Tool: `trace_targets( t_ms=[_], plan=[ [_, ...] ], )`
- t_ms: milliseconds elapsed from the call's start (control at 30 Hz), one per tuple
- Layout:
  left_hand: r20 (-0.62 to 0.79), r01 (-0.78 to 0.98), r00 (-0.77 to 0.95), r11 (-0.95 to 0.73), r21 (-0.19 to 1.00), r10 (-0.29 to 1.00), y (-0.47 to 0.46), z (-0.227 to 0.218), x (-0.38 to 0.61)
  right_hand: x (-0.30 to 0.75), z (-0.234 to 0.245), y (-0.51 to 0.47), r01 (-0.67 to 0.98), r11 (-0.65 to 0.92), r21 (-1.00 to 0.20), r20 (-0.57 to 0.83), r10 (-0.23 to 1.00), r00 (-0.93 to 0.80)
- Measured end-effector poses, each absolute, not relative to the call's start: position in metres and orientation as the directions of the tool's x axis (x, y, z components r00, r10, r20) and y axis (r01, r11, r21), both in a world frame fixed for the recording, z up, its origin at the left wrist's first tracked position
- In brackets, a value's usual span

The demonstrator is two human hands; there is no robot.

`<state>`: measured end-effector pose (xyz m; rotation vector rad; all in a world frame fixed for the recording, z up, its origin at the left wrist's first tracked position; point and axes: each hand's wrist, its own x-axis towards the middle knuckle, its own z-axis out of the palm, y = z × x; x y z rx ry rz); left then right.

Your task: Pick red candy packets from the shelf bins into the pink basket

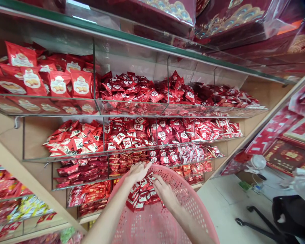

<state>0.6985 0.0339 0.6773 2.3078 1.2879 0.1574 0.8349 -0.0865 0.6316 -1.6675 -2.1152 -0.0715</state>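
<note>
A pink perforated plastic basket (198, 203) stands close in front of me, below the shelf edges. A heap of small red-and-white snack packets (142, 195) lies inside it, toward the far side. My left hand (137, 172) is over the basket's far rim by the shelf, thumb stretched out to the right and fingers pointing away; its fingertips are partly hidden. Over the right edge of the packet heap is my right hand (165, 191), fingers extended and slightly bent. I see no packet clearly gripped in either hand.
Glass-fronted shelves hold red cookie packets (59, 84), dark red packets (132, 86) and red-and-white packets (78, 140). Glass dividers separate them. A green-edged glass shelf (142, 39) runs overhead. To the right are a black chair (289, 217) and red boxes (284, 154).
</note>
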Motion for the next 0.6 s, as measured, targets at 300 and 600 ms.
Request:
trace_targets(
  t_ms=[300, 600],
  plan=[
    [-0.108, 0.779, 0.539, -0.445, 0.442, 0.835, 0.036, 0.67, 0.699, 0.822, 0.62, -0.083, 0.972, 0.228, -0.05, 0.434, 0.882, -0.184],
    [-0.096, 0.783, 0.547, -0.467, 0.412, 0.832, 0.036, 0.67, 0.699, 0.818, 0.689, -0.077, 0.905, 0.381, -0.192, 0.628, 0.756, -0.185]
  ],
)
